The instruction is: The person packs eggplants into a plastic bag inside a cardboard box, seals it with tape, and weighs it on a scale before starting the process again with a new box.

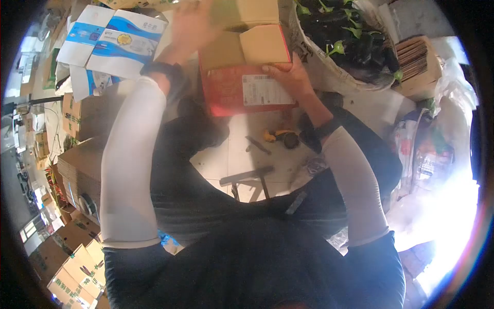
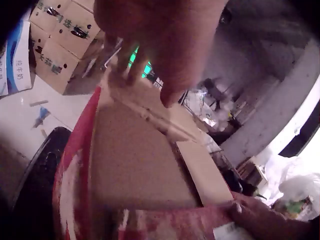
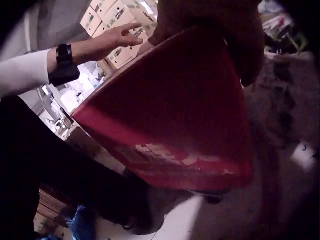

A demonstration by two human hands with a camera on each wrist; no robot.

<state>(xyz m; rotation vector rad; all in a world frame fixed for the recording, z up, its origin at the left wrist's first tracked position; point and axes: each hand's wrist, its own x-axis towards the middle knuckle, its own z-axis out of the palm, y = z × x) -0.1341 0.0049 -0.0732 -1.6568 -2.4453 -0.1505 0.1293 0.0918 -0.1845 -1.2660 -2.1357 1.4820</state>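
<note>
A red cardboard box [image 1: 221,85] with brown inner flaps [image 1: 265,45] stands before me, a white label [image 1: 260,90] on its near side. My right hand [image 1: 294,82] grips its right corner, thumb over the top edge. Blurred in the head view, my left hand [image 1: 193,28] is above the box's far left side. From the left wrist, this hand's fingers [image 2: 172,85] reach down over the flaps with nothing held. In the right wrist view the left hand [image 3: 122,37] extends past the box's upper edge, fingers spread.
To the left lies a flattened blue-and-white milk carton [image 1: 123,41]. A white sack [image 1: 303,41] with black wrapping and green sprouts stands at the right, beside a box of stacked cardboard [image 1: 414,67]. A yellow-and-black tape roll [image 1: 288,138] lies on the floor between my legs.
</note>
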